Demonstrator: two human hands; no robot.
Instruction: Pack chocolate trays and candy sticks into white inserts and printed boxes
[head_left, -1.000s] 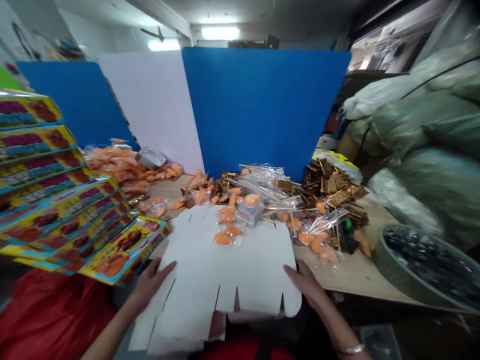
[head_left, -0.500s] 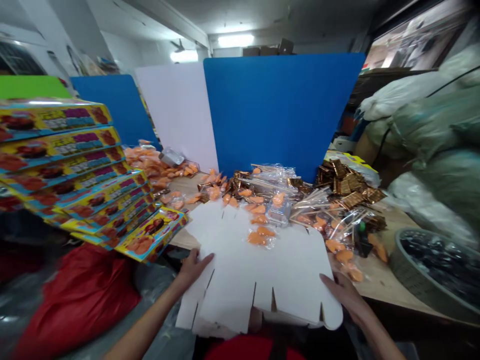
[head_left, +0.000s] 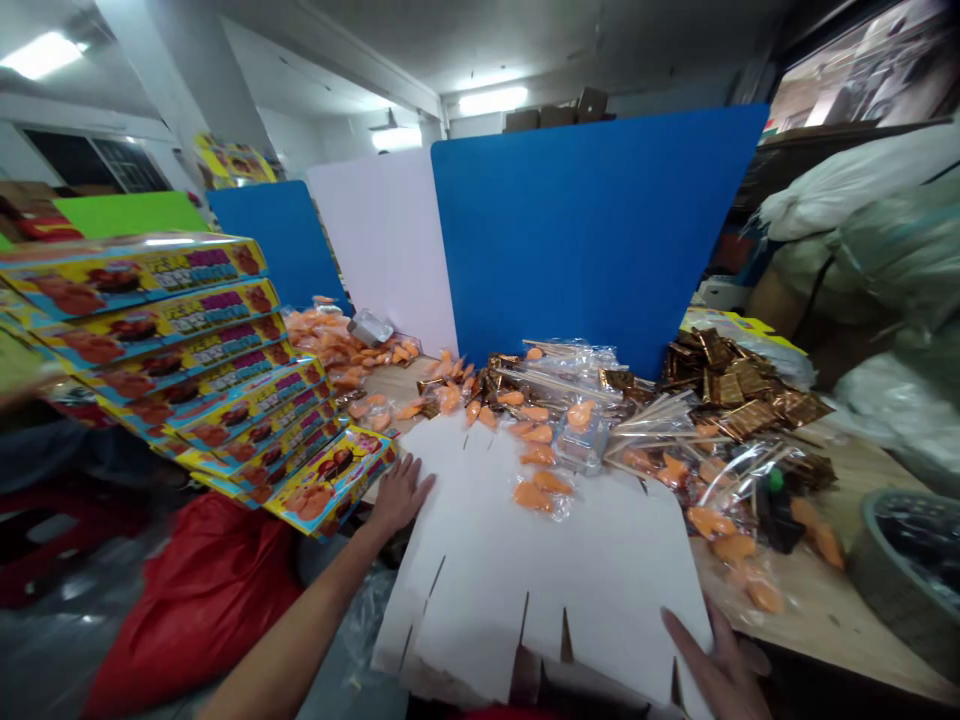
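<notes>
A flat white cardboard box blank (head_left: 600, 550), with slots and flaps, lies over the front of the table; its near edge reaches toward my body. Beside the blank's left edge, my left hand (head_left: 401, 497) has its fingers stretched out and apart, close to a yellow printed box (head_left: 330, 478). My right hand (head_left: 720, 665) is at the blank's lower right edge, thumb on its top face and the other fingers partly hidden beyond the edge. Orange pieces in clear wrappers (head_left: 541, 492) rest on the blank's far part, near a clear plastic container (head_left: 581, 445).
Stacked printed boxes (head_left: 180, 330) stand on the left above a red bag (head_left: 195, 600). Brown foil packets (head_left: 739, 385), wooden sticks (head_left: 652, 420) and orange pieces cover the table's back. A grey basket (head_left: 892, 570) sits right. A blue panel (head_left: 585, 230) stands behind.
My left hand has moved off the blank's left edge toward the printed boxes, its fingers now spread. My right hand stays at the right edge. The view has shifted left.
</notes>
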